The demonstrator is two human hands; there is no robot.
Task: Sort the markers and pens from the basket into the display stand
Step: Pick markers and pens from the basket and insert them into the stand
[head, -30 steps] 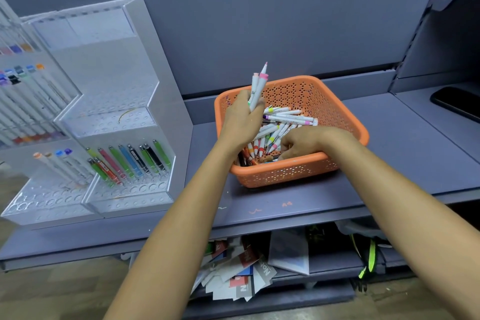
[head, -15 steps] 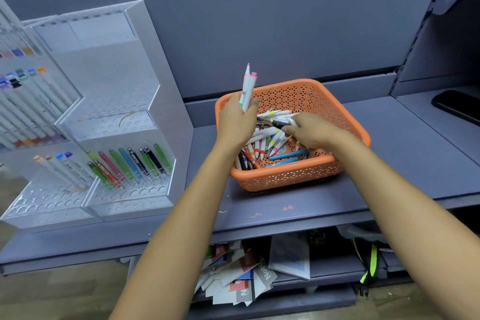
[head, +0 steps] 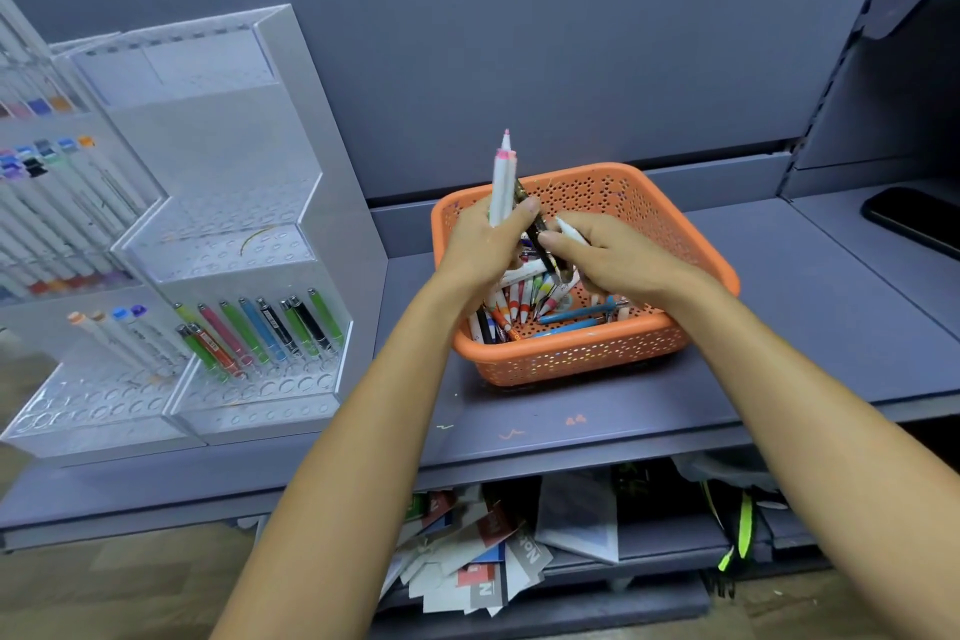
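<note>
Two hands above orange basket on desk: left hand gripping upright pink-capped markers; right hand pinching a dark pen (tilted, beside the markers). Loose pens in basket. Display stand left, partly filled.

On my feed the basket sits mid-shelf, close to the back edge, with a pile of markers and pens in it. The display stand is at the shelf's left end. A phone lies far right. There are loose papers on the lower shelf underneath.
</note>
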